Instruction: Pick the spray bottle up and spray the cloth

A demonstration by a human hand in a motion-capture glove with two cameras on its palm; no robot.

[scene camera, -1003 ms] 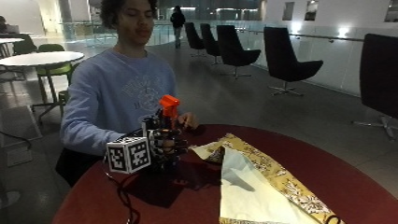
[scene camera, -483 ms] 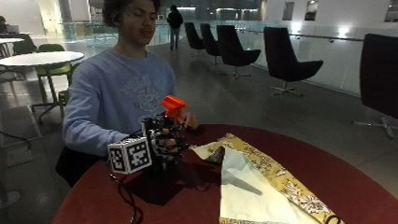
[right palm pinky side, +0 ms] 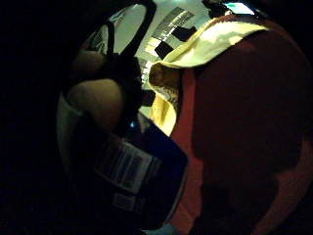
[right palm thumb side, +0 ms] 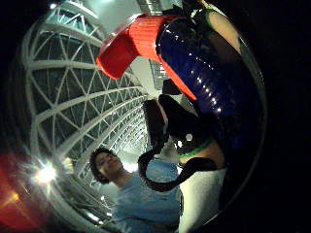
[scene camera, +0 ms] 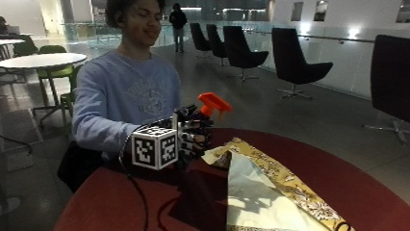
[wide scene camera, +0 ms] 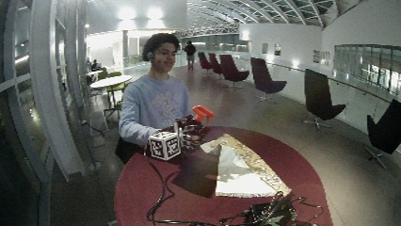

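While our fingers (right palm pinky side: pixel 95 100) are clamping the bottle (scene camera: pixel 206 111) aloft, we're aiming; next, trigger squeeze toward cloth (scene camera: pixel 269 187).

Bare red table (scene camera: pixel 359 183) beside the cloth (scene camera: pixel 269 187), unobstructed.

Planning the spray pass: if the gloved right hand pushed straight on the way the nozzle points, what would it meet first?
Likely the cloth, though depth is unclear. The right hand holds the spray bottle above the table, its orange nozzle toward the cloth's near folded edge.

The person (scene camera: pixel 128 96) wears a light blue sweatshirt (scene camera: pixel 121 103) with a faint chest print; the right hand (scene camera: pixel 192 137) wears a black strapped glove.
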